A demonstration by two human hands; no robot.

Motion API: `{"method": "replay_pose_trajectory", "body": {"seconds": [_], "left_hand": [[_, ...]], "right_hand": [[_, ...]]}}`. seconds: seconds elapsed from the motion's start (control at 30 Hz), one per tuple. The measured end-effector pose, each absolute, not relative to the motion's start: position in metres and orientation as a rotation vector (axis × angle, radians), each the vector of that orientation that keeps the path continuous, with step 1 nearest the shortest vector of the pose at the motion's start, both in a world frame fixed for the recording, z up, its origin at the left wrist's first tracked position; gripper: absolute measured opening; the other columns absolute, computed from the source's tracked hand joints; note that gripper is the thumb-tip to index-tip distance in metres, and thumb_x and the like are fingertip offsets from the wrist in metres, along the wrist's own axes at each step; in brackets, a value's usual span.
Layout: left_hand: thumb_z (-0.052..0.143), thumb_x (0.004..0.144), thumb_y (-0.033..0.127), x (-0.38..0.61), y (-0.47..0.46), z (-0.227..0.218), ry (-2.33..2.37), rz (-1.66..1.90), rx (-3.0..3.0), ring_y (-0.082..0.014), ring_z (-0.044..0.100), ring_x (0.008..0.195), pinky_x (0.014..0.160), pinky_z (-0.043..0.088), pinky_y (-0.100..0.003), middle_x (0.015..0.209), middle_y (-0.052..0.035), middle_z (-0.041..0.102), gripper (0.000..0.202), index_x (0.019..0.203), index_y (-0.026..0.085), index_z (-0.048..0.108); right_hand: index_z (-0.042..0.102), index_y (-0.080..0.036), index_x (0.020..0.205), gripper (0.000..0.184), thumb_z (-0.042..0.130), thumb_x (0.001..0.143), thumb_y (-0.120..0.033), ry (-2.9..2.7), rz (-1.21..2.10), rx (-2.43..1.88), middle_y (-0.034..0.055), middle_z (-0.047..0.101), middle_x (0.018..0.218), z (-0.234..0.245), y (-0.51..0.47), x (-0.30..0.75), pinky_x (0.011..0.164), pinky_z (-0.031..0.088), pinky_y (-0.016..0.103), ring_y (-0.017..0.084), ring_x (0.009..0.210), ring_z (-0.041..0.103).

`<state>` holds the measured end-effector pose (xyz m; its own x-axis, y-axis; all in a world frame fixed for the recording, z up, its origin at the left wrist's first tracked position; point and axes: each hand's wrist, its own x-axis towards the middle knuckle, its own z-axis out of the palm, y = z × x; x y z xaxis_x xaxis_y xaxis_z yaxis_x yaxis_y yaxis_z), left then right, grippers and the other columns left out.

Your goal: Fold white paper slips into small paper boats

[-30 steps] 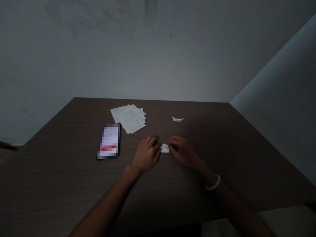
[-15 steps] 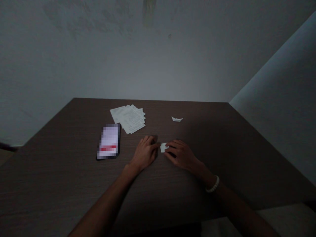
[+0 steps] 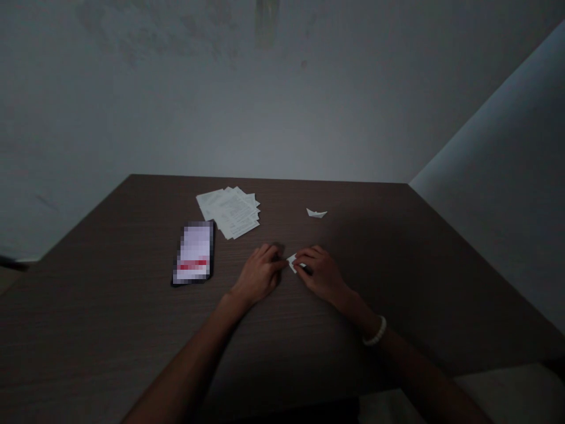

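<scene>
A small folded piece of white paper (image 3: pixel 292 264) lies on the table between my hands. My left hand (image 3: pixel 260 274) rests on the tabletop, its fingers curled and its fingertips at the paper's left edge. From the right, my right hand (image 3: pixel 324 272) pinches the paper between thumb and fingers, covering much of it. Beyond the hands sits a small white paper boat (image 3: pixel 316 214).
Several overlapping printed sheets (image 3: pixel 229 212) lie at the back left. A phone (image 3: pixel 194 253) with a blurred screen is nearer on the left. The brown table (image 3: pixel 110 330) meets a grey wall (image 3: pixel 335 118) at its far edge.
My right hand has shifted slightly left over the folded paper, which now shows less and sits at a different angle. My left hand has barely moved.
</scene>
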<state>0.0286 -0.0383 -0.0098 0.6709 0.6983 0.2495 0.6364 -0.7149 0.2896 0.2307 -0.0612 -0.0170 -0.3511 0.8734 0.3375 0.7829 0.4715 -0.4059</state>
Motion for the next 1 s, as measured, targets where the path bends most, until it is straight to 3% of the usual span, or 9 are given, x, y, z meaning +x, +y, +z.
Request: {"method": "replay_pose_trajectory", "body": {"seconds": [0.27, 1.0], "left_hand": [[0.051, 0.079, 0.010, 0.030, -0.040, -0.011, 1.144, 0.516, 2.705, -0.0261, 0.045, 0.102, 0.083, 0.041, -0.040, 0.108, -0.0096, 0.054, 0.036, 0.107, 0.023, 0.070], [0.053, 0.082, 0.013, 0.031, -0.041, -0.010, 1.150, 0.504, 2.750, -0.0260, 0.046, 0.099, 0.081, 0.042, -0.040, 0.104, -0.0101, 0.056, 0.032, 0.108, 0.022, 0.070]], "right_hand": [[0.069, -0.029, 0.110, 0.033, 0.058, 0.085, -0.009, -2.473, 0.099, -1.261, 0.0048, 0.063, 0.115, -0.014, -0.068, 0.240, 0.088, 0.037, 0.039, 0.023, 0.105, 0.049], [0.072, -0.029, 0.104, 0.036, 0.058, 0.081, -0.005, -2.437, 0.029, -1.241, 0.0042, 0.060, 0.125, -0.017, -0.079, 0.246, 0.090, 0.039, 0.040, 0.024, 0.109, 0.049]]}}
